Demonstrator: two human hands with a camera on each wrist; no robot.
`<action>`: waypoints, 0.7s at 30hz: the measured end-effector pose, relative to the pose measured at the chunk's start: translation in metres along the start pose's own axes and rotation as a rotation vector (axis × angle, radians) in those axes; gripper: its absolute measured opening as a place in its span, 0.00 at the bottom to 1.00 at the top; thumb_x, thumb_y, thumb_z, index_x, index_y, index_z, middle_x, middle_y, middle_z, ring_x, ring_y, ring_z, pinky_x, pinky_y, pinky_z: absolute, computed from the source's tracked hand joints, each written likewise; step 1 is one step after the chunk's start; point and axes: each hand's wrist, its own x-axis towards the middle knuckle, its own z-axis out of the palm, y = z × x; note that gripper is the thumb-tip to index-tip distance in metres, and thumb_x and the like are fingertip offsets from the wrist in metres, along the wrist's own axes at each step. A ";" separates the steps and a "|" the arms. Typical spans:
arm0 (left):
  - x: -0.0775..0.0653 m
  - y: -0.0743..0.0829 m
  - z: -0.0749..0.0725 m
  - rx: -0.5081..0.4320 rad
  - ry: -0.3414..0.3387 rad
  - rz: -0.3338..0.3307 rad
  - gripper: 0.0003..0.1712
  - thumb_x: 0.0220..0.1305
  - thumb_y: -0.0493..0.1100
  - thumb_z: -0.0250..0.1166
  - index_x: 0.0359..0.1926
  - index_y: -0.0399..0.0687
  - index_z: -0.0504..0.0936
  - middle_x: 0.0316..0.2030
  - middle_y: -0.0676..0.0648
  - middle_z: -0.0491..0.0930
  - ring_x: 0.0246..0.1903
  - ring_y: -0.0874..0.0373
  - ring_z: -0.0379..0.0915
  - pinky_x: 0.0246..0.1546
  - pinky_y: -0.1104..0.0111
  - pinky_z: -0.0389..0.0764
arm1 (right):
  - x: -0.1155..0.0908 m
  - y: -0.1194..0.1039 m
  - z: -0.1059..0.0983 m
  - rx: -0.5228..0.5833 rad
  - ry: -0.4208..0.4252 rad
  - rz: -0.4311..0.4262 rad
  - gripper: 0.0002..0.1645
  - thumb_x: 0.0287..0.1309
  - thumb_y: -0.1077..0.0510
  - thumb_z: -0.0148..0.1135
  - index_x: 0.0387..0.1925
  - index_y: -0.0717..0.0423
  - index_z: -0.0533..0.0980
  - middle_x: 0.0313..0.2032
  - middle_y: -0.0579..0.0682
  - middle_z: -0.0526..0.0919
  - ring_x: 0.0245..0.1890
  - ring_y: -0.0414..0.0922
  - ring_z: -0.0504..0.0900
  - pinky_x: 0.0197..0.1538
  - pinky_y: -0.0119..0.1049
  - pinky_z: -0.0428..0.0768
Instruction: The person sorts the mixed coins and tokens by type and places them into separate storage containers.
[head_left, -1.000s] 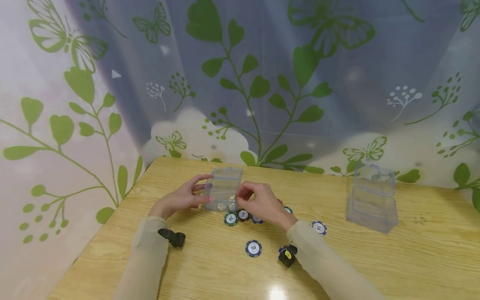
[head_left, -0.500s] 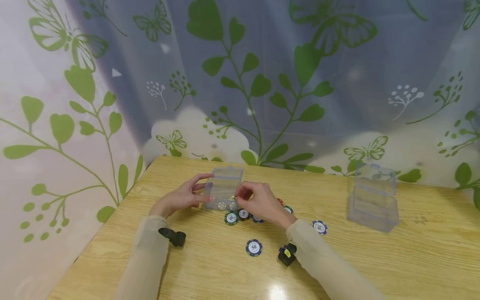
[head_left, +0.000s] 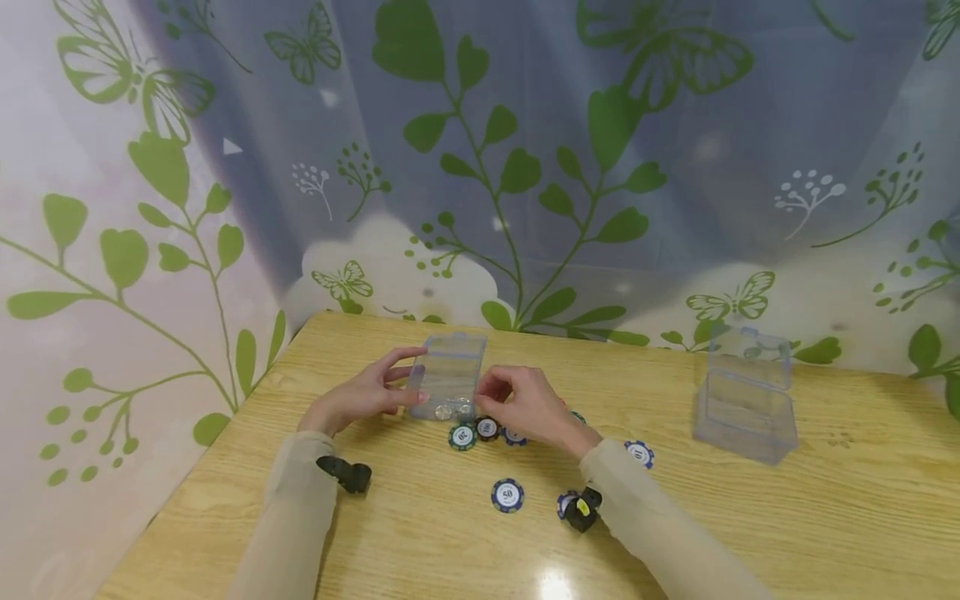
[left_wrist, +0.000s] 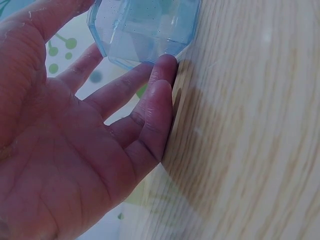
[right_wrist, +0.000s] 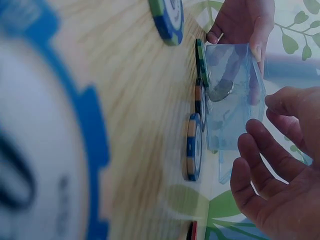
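Note:
A clear plastic box point(head_left: 457, 367) stands on the table with its lid up, several silvery coins point(head_left: 444, 412) on its floor. My left hand point(head_left: 365, 392) holds the box's left side, thumb over the near rim and fingers spread along the wall. At the right rim is my right hand point(head_left: 528, 408), thumb and forefinger close together right at the edge. In the right wrist view its other fingers are loosely bent, and no coin shows between them. Poker chips lie just in front of the box: a green one point(head_left: 462, 436), a black one point(head_left: 487, 428) and a blue one point(head_left: 514, 437).
A second clear box point(head_left: 746, 421), lid raised, stands on the right of the table. Loose chips lie nearer, a blue 50 chip point(head_left: 507, 495) and a blue 10 chip point(head_left: 639, 455). Another chip is partly covered by the right wrist's black camera point(head_left: 581, 513). A patterned curtain point(head_left: 525, 167) hangs behind.
The coin that my right hand pinched over the box is gone from its fingertips. That hand has shifted slightly right, to the rim. The left hand and box have stayed put.

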 end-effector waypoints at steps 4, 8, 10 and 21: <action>0.002 0.001 0.001 0.003 -0.005 0.000 0.49 0.67 0.52 0.70 0.81 0.63 0.52 0.81 0.39 0.49 0.78 0.39 0.55 0.60 0.51 0.76 | -0.006 0.000 -0.007 -0.015 -0.013 -0.004 0.03 0.66 0.58 0.65 0.35 0.49 0.83 0.32 0.42 0.85 0.34 0.37 0.81 0.41 0.29 0.81; 0.003 0.002 0.001 0.004 -0.006 -0.001 0.50 0.67 0.52 0.70 0.81 0.64 0.51 0.81 0.40 0.49 0.78 0.40 0.55 0.61 0.49 0.76 | -0.014 -0.003 -0.017 -0.032 -0.026 -0.011 0.04 0.66 0.57 0.65 0.37 0.51 0.84 0.34 0.42 0.86 0.36 0.37 0.82 0.42 0.30 0.81; 0.004 0.003 0.001 0.004 -0.010 0.002 0.50 0.67 0.52 0.70 0.81 0.64 0.51 0.81 0.41 0.49 0.79 0.40 0.52 0.63 0.47 0.75 | -0.018 -0.004 -0.022 -0.042 -0.028 -0.019 0.05 0.67 0.57 0.64 0.38 0.51 0.84 0.36 0.42 0.87 0.37 0.38 0.82 0.42 0.31 0.81; -0.003 0.007 -0.001 0.088 -0.042 0.010 0.50 0.70 0.55 0.66 0.83 0.63 0.45 0.81 0.34 0.45 0.75 0.33 0.57 0.47 0.57 0.81 | -0.045 -0.003 -0.046 -0.126 -0.016 -0.034 0.08 0.67 0.54 0.65 0.44 0.52 0.85 0.40 0.42 0.87 0.38 0.39 0.81 0.42 0.36 0.82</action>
